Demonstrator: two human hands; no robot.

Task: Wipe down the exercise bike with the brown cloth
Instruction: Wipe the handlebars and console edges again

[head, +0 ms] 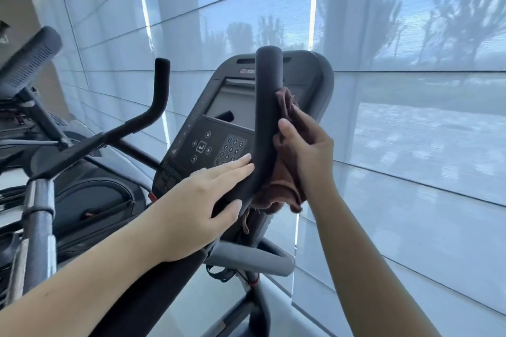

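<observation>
The crumpled brown cloth (273, 194) is bunched against the far side of the dark grey foam-padded handlebar (267, 107), the curved upright one nearest me on the exercise bike (247, 256). A tuft of it pokes up beside the bar's upper stretch, and the rest hangs in loose folds just below the bend.

My right grip (304, 150) holds it there. The thumb presses on the near face of the bar and the fingers curl behind, trapping the cloth against the foam, so the fabric wraps the tube rather than skimming one side. I judge this to be the handlebar part of the wipe-down, with the cloth about midway up the bar.

My left grip (202, 200) holds nothing. It lies flat on the bend of the bar, fingers straight and together, thumb under the lower edge. I take that as a brace against the rubbing.

Both forearms reach forward from the bottom of the view. The right rises steeply to the bar, and the left comes in lower and flatter.

Behind the handlebar sits the grey console with screen and keypad (219, 128), partly hidden by it. Well to the handlebar's left stands the matching black bent handlebar (160, 85), with no cloth on it. Beyond the bar hang pale translucent window blinds (410, 131).
</observation>
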